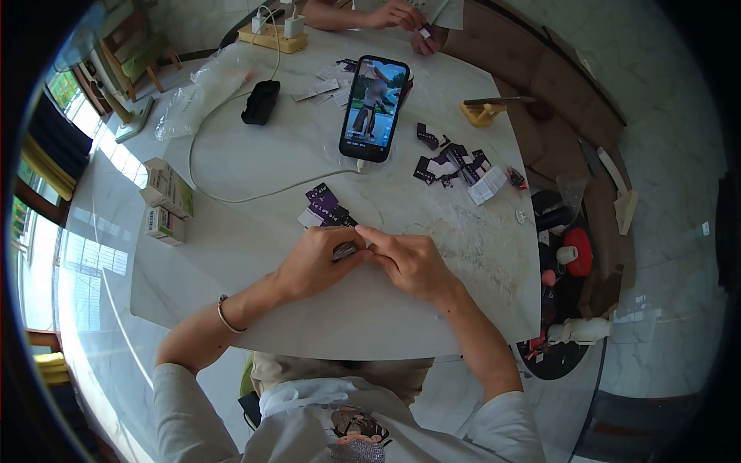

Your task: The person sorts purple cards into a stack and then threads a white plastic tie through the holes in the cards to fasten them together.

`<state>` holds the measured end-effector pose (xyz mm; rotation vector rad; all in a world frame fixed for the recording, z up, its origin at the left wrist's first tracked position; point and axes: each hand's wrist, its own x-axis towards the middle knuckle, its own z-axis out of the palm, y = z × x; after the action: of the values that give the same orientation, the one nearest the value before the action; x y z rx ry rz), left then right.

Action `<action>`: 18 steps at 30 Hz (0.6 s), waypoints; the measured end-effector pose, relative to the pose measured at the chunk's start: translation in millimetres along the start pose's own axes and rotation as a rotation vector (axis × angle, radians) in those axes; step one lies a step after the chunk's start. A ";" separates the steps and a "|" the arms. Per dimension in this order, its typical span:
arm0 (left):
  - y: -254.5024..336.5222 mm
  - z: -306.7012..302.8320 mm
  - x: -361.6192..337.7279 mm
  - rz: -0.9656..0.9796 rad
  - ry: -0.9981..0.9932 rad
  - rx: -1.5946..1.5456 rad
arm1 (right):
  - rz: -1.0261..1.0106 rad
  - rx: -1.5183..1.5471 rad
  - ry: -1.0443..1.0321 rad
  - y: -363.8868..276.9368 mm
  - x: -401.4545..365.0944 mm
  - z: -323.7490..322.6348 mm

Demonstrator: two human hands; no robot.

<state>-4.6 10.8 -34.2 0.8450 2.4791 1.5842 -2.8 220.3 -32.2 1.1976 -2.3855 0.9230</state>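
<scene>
My left hand (318, 264) is closed, its fingers curled around a small greyish-white item (344, 251) whose kind I cannot make out. The fingers of my right hand (415, 266) are pinched together and meet the fingertips of the left. Whatever lies between them is too small to name. Just beyond my left hand are several dark purple printed cards (325, 202), with white pieces beside them. Farther off, a phone (373, 108) with a lit screen stands tilted on the table (255, 297), a white cable plugged into its lower end.
Purple and white cards (455, 166) are scattered at the right. Two small boxes (166, 202), a black case (261, 103) and a plastic bag (202, 89) lie left. A power strip (272, 38) sits behind. Across the table, another person's hands (409, 21) hold a small dark piece.
</scene>
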 end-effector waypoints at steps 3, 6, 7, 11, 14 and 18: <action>5.5 -3.4 0.3 -0.050 -0.031 -0.018 | -0.011 0.008 -0.002 0.5 -0.6 -1.4; 3.1 -3.2 -0.4 -0.039 -0.066 -0.003 | -0.026 0.018 -0.006 0.6 -0.7 -2.3; 2.3 -2.7 -0.6 -0.045 -0.063 -0.004 | -0.032 0.020 -0.008 0.8 -0.6 -2.2; 9.6 -4.3 -0.2 -0.092 -0.048 -0.019 | -0.021 0.017 0.021 2.5 1.9 -2.2; 7.5 -3.0 -0.3 -0.077 -0.014 -0.051 | 0.048 -0.047 -0.008 8.6 -0.5 -9.7; 10.4 -2.9 -0.3 -0.053 0.011 -0.025 | 0.190 -0.144 0.037 22.6 1.2 -28.7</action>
<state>-1.1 11.4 -24.0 0.7630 2.4625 1.6034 -21.8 248.8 -19.3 0.9062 -2.5201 0.8039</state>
